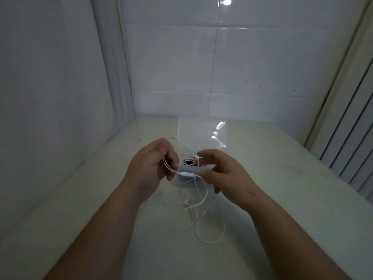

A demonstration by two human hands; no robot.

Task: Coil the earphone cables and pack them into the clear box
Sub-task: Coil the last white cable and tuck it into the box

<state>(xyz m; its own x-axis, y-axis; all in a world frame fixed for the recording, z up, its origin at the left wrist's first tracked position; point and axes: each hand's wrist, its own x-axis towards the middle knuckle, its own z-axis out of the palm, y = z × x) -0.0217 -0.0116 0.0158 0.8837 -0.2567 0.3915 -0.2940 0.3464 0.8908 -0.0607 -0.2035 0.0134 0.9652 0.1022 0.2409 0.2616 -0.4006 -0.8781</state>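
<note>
The left hand is curled nearly closed around a few loops of the white cable, which arch up over its knuckles and come out below its fingers. From there the cable runs rightward through the inline remote, whose long axis lies almost level between the 2 hands. The right hand is half open, thumb and forefinger appearing to pinch the cable just past the remote; the exact contact is hard to make out. The rest of the cable hangs down and sprawls loose on the table, below and slightly right of the hands, nearer the right one. The clear box sits directly behind the hands, its lid open behind it. Inside, something dark shows, probably a coiled earphone already packed.
</note>
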